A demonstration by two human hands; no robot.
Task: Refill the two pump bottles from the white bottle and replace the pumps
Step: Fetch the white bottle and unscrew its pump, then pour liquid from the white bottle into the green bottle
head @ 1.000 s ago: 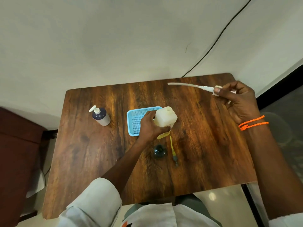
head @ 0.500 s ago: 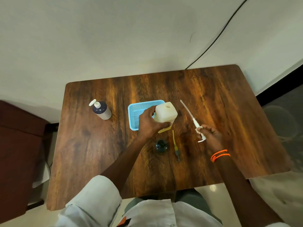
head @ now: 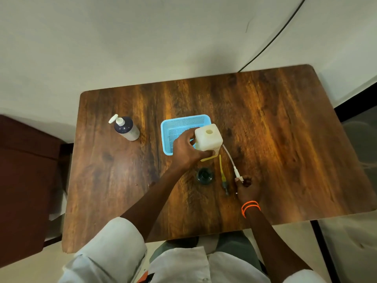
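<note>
My left hand point(head: 186, 151) grips the white square bottle point(head: 209, 136), which stands upright near the table's middle with its round mouth uncovered. My right hand point(head: 247, 186) holds the head of a white pump point(head: 232, 162), its long tube lying low and pointing up-left toward the white bottle. A small dark bottle point(head: 204, 176) stands uncapped in front of the white bottle. Beside it on the table lies a yellow pump point(head: 222, 174). A dark pump bottle point(head: 125, 127) with a white pump head fitted stands at the left.
A light blue mesh tray point(head: 179, 124) sits behind my left hand. The wooden table point(head: 285, 139) stands against a pale wall. A black cable point(head: 273, 39) runs down the wall to the table's back edge. A dark brown piece of furniture point(head: 22, 180) stands at the left.
My right hand has carried the white pump from high at the right rear down to the table beside the yellow pump. My left hand has stayed on the white bottle.
</note>
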